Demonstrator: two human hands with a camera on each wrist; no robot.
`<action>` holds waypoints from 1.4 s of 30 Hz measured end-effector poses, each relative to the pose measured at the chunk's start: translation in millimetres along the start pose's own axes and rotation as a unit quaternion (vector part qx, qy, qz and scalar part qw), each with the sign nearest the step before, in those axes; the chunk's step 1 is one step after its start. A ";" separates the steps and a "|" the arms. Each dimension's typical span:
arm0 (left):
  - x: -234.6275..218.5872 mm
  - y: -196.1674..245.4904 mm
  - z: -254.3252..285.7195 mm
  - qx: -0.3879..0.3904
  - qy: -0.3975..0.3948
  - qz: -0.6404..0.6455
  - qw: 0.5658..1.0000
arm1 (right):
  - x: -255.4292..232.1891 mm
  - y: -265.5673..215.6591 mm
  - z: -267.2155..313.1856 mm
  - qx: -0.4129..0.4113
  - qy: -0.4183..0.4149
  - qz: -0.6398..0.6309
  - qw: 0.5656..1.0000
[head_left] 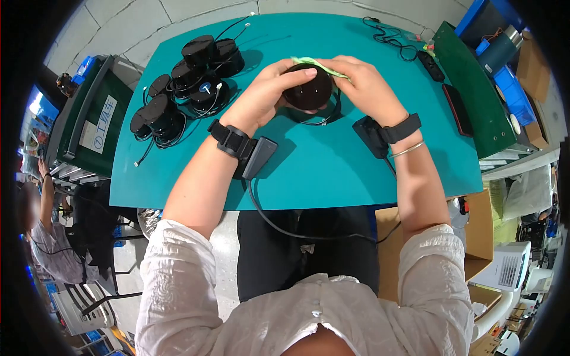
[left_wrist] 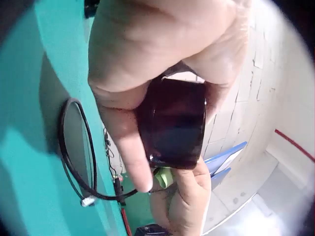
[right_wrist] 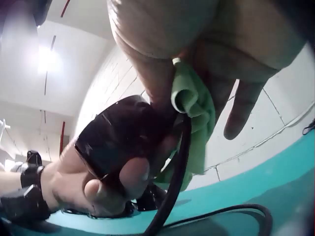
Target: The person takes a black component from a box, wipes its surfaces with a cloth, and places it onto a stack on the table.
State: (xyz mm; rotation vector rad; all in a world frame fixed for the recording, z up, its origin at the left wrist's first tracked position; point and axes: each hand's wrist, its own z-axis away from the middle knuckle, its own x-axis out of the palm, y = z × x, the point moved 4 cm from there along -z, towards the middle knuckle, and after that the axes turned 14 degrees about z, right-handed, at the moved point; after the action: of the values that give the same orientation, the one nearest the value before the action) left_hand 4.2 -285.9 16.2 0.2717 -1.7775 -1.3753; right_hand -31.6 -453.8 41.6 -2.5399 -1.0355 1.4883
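My left hand [head_left: 259, 98] grips a glossy black, rounded device [head_left: 309, 92] above the green table, thumb over its top. In the left wrist view the device's smooth dark side [left_wrist: 177, 123] shows between the fingers. A black cable [left_wrist: 62, 137] loops from it, ending in a small white connector [left_wrist: 88, 201]. At the device's far right edge, my right hand [head_left: 371, 89] pinches a light green cloth [head_left: 314, 62]. Seen from the right wrist, the bunched cloth [right_wrist: 194, 108] hangs between thumb and fingers, beside the device and cable. Part of the cloth is hidden by the hand.
Several similar black devices [head_left: 202, 77] with cables stand at the table's left. On the right lie a phone [head_left: 456, 110], a power strip [head_left: 430, 65] and a coiled cord [head_left: 389, 35]. Green cabinets flank the table [head_left: 309, 178]. Another person's arm [head_left: 47, 190] shows far left.
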 end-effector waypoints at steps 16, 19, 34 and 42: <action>-61.0 33.9 -0.4 0.175 0.260 0.313 0.897 | 16.6 42.9 9.6 0.256 -0.129 -0.405 0.868; -73.7 38.5 0.6 0.203 0.254 0.359 0.875 | 11.5 58.3 9.7 0.252 -0.102 -0.323 0.907; -112.5 60.7 12.1 0.312 0.194 0.484 0.795 | -49.1 135.1 39.6 0.282 0.023 0.441 0.852; -98.8 54.8 8.5 0.318 0.168 0.426 0.830 | -49.2 180.5 60.3 0.487 0.136 -0.240 0.829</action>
State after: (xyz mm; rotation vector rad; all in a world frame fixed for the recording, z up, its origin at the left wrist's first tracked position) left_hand 76.0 -198.2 16.0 0.0336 -1.6659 -0.0710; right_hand 0.8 -639.6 -13.5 -1.5407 -0.5576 1.0432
